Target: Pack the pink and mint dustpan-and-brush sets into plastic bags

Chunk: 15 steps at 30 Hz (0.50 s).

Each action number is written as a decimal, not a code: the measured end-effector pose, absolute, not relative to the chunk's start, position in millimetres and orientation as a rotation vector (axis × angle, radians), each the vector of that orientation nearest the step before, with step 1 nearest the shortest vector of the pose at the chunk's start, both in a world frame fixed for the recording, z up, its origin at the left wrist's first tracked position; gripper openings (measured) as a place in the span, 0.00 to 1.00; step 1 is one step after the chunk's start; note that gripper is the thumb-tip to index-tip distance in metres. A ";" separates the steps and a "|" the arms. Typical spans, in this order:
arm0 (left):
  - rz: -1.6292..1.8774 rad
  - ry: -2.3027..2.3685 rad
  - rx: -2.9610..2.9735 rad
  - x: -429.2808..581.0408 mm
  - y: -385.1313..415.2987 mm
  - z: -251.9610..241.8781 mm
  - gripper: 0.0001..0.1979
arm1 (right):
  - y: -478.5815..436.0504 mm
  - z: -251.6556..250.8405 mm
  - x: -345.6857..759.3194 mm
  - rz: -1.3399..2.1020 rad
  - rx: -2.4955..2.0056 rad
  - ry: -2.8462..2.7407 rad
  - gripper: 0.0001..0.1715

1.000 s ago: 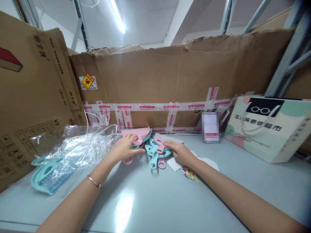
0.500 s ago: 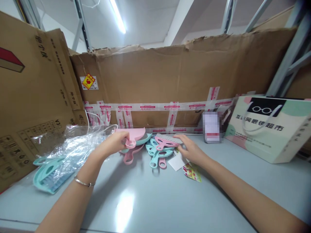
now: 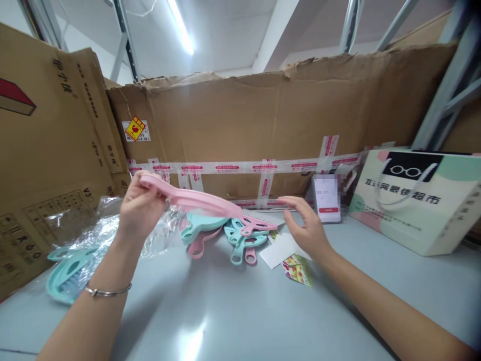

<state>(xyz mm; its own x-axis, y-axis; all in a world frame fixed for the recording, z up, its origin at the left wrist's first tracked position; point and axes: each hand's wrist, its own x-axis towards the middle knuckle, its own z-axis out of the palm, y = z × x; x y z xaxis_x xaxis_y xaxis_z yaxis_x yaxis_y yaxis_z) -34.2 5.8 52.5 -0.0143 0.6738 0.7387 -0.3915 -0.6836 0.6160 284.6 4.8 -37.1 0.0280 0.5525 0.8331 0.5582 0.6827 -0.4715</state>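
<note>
My left hand (image 3: 140,206) grips the handle of a pink dustpan (image 3: 195,200) and holds it up above the grey tabletop (image 3: 233,311), seen edge-on. Under it lies a pile of small teal and pink dustpans and brushes (image 3: 229,233), with a pink brush (image 3: 259,224) on top. My right hand (image 3: 306,225) hovers just right of the pile, fingers stretched out and holding nothing.
A crumpled clear plastic bag (image 3: 108,230) with a teal dustpan set (image 3: 67,273) lies at the left. White paper (image 3: 280,249) and a patterned card (image 3: 296,268) lie by the pile. Cardboard walls (image 3: 263,125) close the back and left; a phone (image 3: 326,198) and paper bag (image 3: 417,198) stand right.
My left hand has lifted the pink dustpan off the pile and swung it up to the left. My right hand has let go of the pink brush and drawn back to the right.
</note>
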 end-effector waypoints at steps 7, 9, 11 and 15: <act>1.551 -0.002 0.998 6.3 -14.6 44.9 0.12 | -27.2 -31.4 251.5 0.589 -0.824 -1.598 0.12; 1.434 0.021 0.926 24.6 -19.4 35.2 0.13 | -35.8 -32.2 241.7 0.921 -0.796 -1.674 0.17; 1.313 0.088 0.918 39.9 -24.4 25.4 0.13 | -41.5 -32.3 235.5 1.206 -0.743 -1.752 0.22; 1.151 0.332 1.048 55.8 -27.3 8.1 0.05 | -42.5 -30.5 235.8 1.517 -0.861 -1.852 0.22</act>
